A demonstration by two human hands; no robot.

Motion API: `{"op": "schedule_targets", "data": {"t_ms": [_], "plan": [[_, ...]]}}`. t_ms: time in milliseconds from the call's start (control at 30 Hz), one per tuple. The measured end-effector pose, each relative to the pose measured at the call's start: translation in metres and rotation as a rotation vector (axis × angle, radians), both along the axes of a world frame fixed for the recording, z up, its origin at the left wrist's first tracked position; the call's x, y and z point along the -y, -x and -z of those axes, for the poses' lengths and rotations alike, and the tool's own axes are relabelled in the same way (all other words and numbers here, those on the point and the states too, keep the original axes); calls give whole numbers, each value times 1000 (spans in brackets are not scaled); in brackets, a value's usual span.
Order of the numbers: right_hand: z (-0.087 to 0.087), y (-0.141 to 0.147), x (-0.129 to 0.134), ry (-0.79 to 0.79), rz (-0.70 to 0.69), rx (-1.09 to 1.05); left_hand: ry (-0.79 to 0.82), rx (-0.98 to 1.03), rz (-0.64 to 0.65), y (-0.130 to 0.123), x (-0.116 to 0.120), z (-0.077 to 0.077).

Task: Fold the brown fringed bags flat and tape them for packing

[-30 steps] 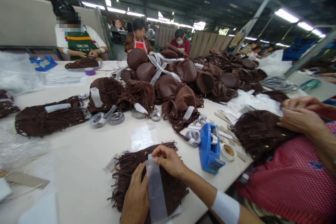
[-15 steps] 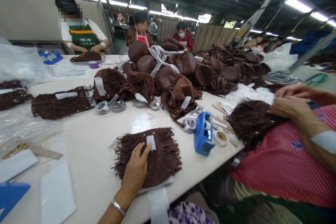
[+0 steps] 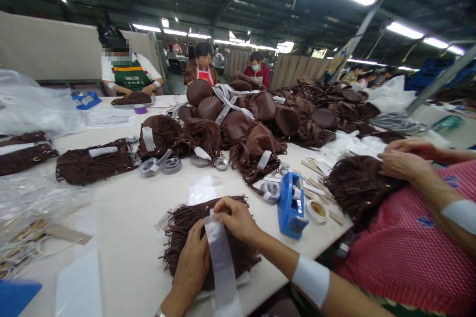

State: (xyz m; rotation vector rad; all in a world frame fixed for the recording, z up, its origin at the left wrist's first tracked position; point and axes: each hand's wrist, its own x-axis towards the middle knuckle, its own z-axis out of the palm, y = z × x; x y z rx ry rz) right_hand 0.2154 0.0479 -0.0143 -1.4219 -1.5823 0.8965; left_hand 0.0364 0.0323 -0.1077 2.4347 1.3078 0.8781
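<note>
A dark brown fringed bag (image 3: 238,250) lies flat on the table in front of me. Across it runs a long white strip (image 3: 222,262), from near the bag's top edge down past its lower edge. My right hand (image 3: 238,222) pinches the strip's upper end between thumb and fingers. On the bag's left part rests my left hand (image 3: 192,256), its fingers laid along the bag and their tips beside the strip. Part of the bag is hidden under my hands and the strip.
A blue tape dispenser (image 3: 292,205) and a tape roll (image 3: 317,210) stand to the right. Beyond is a heap of brown bags (image 3: 238,126). At right, a co-worker's hands (image 3: 409,158) hold another fringed bag (image 3: 360,185). Clear plastic (image 3: 33,198) lies left.
My right hand has come in from the right and taken hold of the white strip, now lying lengthwise over the bag. My left hand stays on the bag. The view has tilted up slightly.
</note>
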Motion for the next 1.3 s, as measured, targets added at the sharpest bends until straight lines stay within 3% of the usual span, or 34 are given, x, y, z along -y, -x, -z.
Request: {"op": "schedule_targets", "data": {"t_ms": [100, 200, 433, 600, 767, 867, 1000, 1100, 1200, 1300], "plan": [[32, 2, -34, 23, 37, 110, -4, -61, 15, 1, -2, 1], [48, 3, -39, 17, 56, 158, -32, -85, 6, 3, -4, 3], [55, 6, -32, -154, 44, 277, -40, -96, -4, 4, -5, 13], [59, 6, -34, -149, 37, 273, -66, -17, -82, 1, -4, 9], [58, 2, -36, -98, 34, 288, -139, -148, -38, -4, -11, 6], [51, -11, -62, -23, 39, 419, -250, -220, -2, -5, -16, 16], [45, -35, -131, 59, 109, 610, -313, -246, -14, -6, -20, 32], [54, -44, -174, 97, 27, 642, -345, -246, -54, -5, -23, 43], [62, -45, -191, 113, -13, 661, -434, -273, -31, -2, -27, 52], [59, -42, -192, 114, -6, 645, -471, -270, -21, -2, -28, 57]]}}
